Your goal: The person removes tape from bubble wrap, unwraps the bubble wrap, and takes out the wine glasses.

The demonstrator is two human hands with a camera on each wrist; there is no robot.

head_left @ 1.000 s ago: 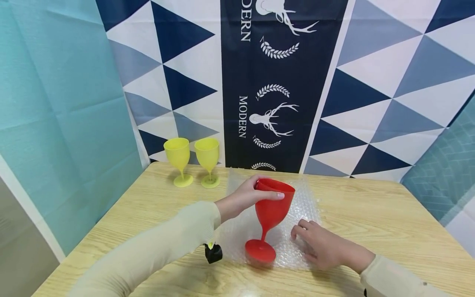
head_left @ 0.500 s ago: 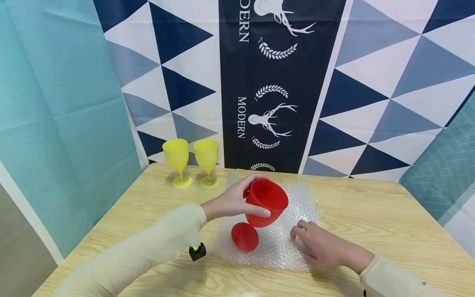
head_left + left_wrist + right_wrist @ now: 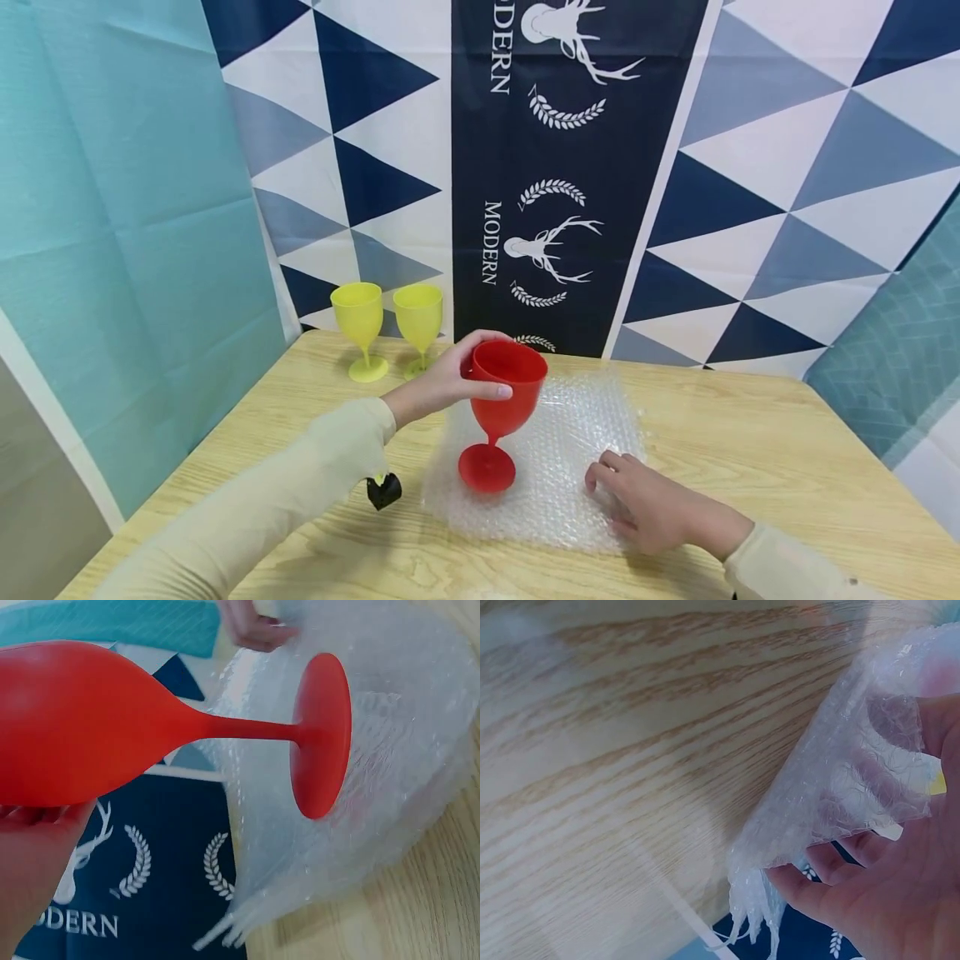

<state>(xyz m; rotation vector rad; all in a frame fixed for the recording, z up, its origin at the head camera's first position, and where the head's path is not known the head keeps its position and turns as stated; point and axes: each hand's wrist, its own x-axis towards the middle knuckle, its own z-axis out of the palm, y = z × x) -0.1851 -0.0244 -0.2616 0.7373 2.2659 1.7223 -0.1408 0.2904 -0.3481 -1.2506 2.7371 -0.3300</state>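
Note:
My left hand [image 3: 448,379] grips a red goblet [image 3: 506,408] round its bowl, fingers behind and thumb in front. In the left wrist view the goblet's stem and round foot [image 3: 321,735] show in full, over a sheet of bubble wrap [image 3: 390,780]. Whether the foot touches the sheet is hard to tell. The bubble wrap [image 3: 573,467] lies flat on the table in the head view. At its right edge my right hand [image 3: 648,504] holds the sheet with curled fingers. The right wrist view shows fingertips through the clear wrap [image 3: 832,780].
Two yellow goblets, a left one [image 3: 358,321] and a right one [image 3: 418,315], stand upright at the back left of the wooden table [image 3: 720,442]. My left forearm partly covers the right one's foot. A patterned cloth [image 3: 562,167] hangs behind the table.
My left hand has carried the red goblet leftward and a little away from me, tipping it toward me on the way and then more upright. My right hand has stayed put.

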